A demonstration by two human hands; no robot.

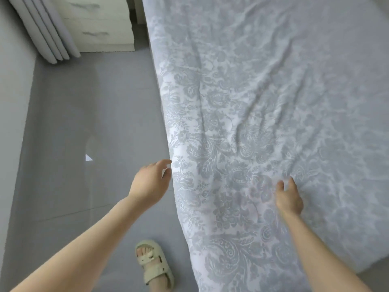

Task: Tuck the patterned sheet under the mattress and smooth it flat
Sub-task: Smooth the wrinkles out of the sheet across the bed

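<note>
While the patterned sheet (263,102) lies spread and wrinkled at our right, its side hanging toward the grey floor (84,123), our left hand (150,182) touches that hanging edge, fingers loose, grasping nothing; our right hand (289,198) rests flat and released on top.

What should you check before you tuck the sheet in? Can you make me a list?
1. Left hand at the side edge of the sheet: ok, fingers open right beside it, no grip showing.
2. Right hand on top of the sheet: ok, fingers stretched out, though blurred.
3. Sheet smooth: not ok, creases run across the middle.
4. Side edge tucked under: cannot tell, its bottom is hidden.
5. Foot in the sandal off the sheet: ok, it stands on the floor beside it.
</note>
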